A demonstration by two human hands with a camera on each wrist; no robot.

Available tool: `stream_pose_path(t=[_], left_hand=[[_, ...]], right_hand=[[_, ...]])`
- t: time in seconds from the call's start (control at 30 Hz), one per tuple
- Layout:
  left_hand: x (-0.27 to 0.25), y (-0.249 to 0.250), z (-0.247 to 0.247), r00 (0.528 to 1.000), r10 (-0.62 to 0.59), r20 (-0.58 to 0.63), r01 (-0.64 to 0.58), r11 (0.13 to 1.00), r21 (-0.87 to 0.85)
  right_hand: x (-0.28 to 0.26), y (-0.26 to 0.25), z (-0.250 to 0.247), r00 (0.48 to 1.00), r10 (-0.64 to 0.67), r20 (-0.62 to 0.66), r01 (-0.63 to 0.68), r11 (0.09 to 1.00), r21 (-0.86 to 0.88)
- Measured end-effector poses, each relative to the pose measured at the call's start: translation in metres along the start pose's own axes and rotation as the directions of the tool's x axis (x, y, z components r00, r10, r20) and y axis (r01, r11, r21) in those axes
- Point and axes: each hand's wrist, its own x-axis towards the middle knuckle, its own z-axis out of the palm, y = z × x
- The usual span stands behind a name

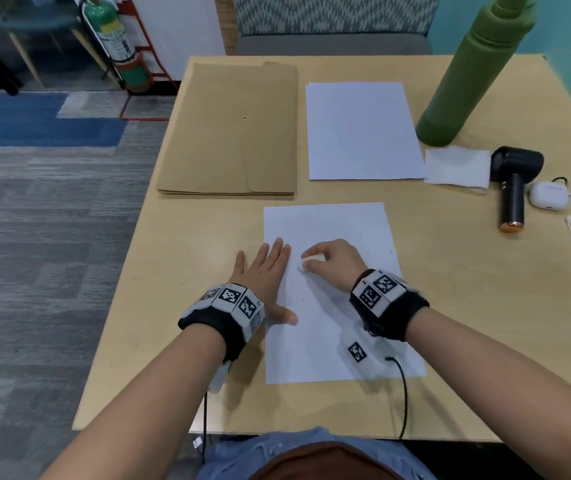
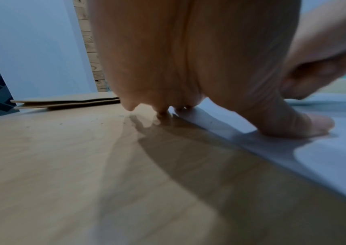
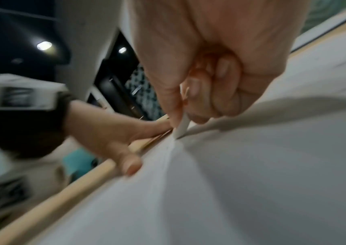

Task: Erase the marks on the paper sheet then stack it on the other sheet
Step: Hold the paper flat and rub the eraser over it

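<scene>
Pinching eraser (image 1: 306, 262) on near sheet (image 1: 329, 223): right hand (image 1: 334, 263) | left hand (image 1: 264, 271) flat, fingers straight, pressing sheet edge | second sheet (image 1: 362, 131) beyond, apart.

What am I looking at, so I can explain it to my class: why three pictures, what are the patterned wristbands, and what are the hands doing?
No machine: a person works with bare hands. The wide picture comes from a head-worn camera; the other two from cameras strapped at each wrist, by the patterned wristbands, looking along the fingers. On the table lie a near paper sheet, a second sheet beyond it, a brown envelope, a green bottle, a tissue, a black handheld fan and a white earbud case. The left hand lies flat, pinning the near sheet's left edge. The right hand pinches a white eraser against that sheet.
</scene>
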Motion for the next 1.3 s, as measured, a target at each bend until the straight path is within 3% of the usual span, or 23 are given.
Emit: stream_pose_path(t=[0.07,0.17,0.23,0.4,0.47,0.6,0.77,0.83,0.97,1.03,1.17,1.23,1.3], left_hand=[[-0.001,0.000,0.000,1.000,0.001,-0.006,-0.001,1.000,-0.009],[-0.002,0.000,0.000,1.000,0.001,-0.008,-0.001,1.000,-0.013],[-0.002,0.000,0.000,1.000,0.004,-0.009,-0.004,1.000,-0.015],[-0.001,-0.001,0.000,1.000,0.007,-0.007,-0.007,1.000,-0.006],[-0.001,-0.001,0.000,1.000,0.007,-0.005,-0.007,1.000,-0.008],[-0.001,-0.001,0.000,1.000,0.012,-0.014,-0.013,1.000,-0.019],[0.000,-0.001,0.001,1.000,0.002,-0.025,-0.002,1.000,-0.002],[0.000,-0.002,0.000,1.000,0.001,-0.027,-0.001,1.000,0.000],[-0.001,-0.001,0.001,1.000,0.003,-0.030,-0.003,1.000,-0.003],[-0.002,-0.001,0.002,1.000,0.005,-0.029,-0.005,1.000,-0.015],[-0.001,-0.002,0.001,1.000,0.010,-0.024,-0.010,1.000,-0.017],[-0.001,-0.002,0.002,1.000,0.011,-0.023,-0.012,1.000,-0.017],[-0.001,-0.001,0.003,1.000,0.012,-0.022,-0.012,1.000,-0.014]], right_hand=[[-0.020,0.012,0.001,0.989,-0.085,0.118,0.095,0.992,-0.085],[-0.040,0.021,-0.006,0.937,-0.059,0.345,0.112,0.984,-0.137],[-0.027,0.012,-0.010,0.947,-0.054,0.318,0.104,0.984,-0.142],[0.003,0.000,0.000,1.000,-0.015,0.010,0.015,1.000,-0.005],[-0.015,0.011,0.004,0.994,-0.072,0.076,0.079,0.993,-0.090],[-0.034,0.021,-0.004,0.932,-0.075,0.355,0.149,0.972,-0.184],[-0.002,0.005,-0.001,0.986,-0.102,0.136,0.119,0.985,-0.123],[-0.011,0.013,-0.003,0.972,-0.119,0.204,0.148,0.980,-0.134],[-0.035,0.030,-0.014,0.873,-0.088,0.479,0.238,0.935,-0.264],[-0.025,0.023,-0.011,0.876,-0.102,0.472,0.261,0.922,-0.287],[-0.003,0.014,0.000,0.964,-0.160,0.213,0.201,0.962,-0.187],[-0.012,0.020,-0.002,0.953,-0.168,0.251,0.213,0.963,-0.163],[-0.028,0.029,-0.008,0.913,-0.150,0.380,0.238,0.951,-0.196]])
